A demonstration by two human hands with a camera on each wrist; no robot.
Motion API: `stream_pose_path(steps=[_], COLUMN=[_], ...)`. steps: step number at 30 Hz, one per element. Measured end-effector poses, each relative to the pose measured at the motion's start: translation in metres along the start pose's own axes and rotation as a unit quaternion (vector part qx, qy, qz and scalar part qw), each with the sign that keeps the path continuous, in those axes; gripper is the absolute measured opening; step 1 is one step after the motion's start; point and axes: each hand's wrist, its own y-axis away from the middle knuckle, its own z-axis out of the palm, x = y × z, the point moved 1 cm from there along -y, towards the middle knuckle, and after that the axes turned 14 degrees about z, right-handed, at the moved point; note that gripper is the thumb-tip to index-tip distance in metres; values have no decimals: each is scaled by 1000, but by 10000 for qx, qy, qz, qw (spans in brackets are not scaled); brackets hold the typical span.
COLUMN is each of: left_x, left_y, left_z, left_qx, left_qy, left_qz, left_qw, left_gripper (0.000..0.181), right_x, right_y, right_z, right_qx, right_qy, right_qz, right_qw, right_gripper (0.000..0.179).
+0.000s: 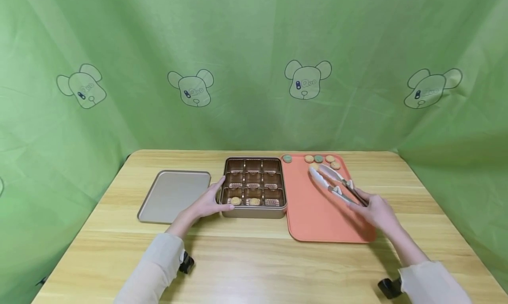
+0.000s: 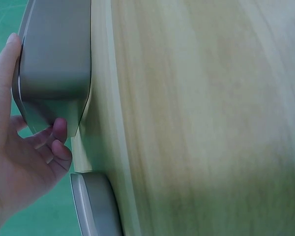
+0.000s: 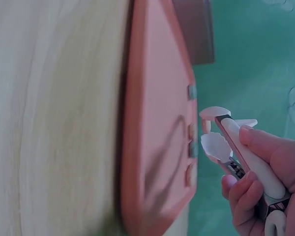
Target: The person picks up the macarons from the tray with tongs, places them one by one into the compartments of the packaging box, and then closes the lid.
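Note:
My right hand point(image 1: 377, 212) holds a pair of tongs point(image 1: 337, 194) with pale tips over the coral tray point(image 1: 313, 220). A tan round cookie point(image 3: 206, 126) sits between the tong tips, above the tray's surface in the right wrist view. My left hand point(image 1: 207, 202) grips the left side of a brown metal tin point(image 1: 254, 213), thumb at its front rim and fingers along its side wall; some fingers are curled in the left wrist view. Inside is a divided insert with several square compartments. One tan cookie point(image 1: 235, 201) lies in the front left compartment, another cookie point(image 1: 255, 202) in the front middle.
A flat metal lid point(image 1: 174, 196) lies left of the tin on the wooden table point(image 1: 238, 264). Along the tray's far edge are a green cookie point(image 1: 287, 158) at the left corner and several tan and green cookies farther right. A green curtain point(image 1: 246, 119) hangs behind.

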Motion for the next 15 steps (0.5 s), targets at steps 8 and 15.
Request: stream_pose_path(steps=[8, 15], left_x=[-1, -2], left_y=[-1, -1], left_z=[1, 0], left_qx=[20, 28], left_qy=[-7, -11], left_qz=[26, -24], left_qw=[10000, 10000], left_gripper=[105, 106], right_x=[-20, -38], right_y=[28, 53], right_z=[-8, -12], right_qx=[-233, -451], right_qy=[-232, -256], right_qz=[-221, -470], right_qw=[9992, 9976], right_gripper=[69, 66])
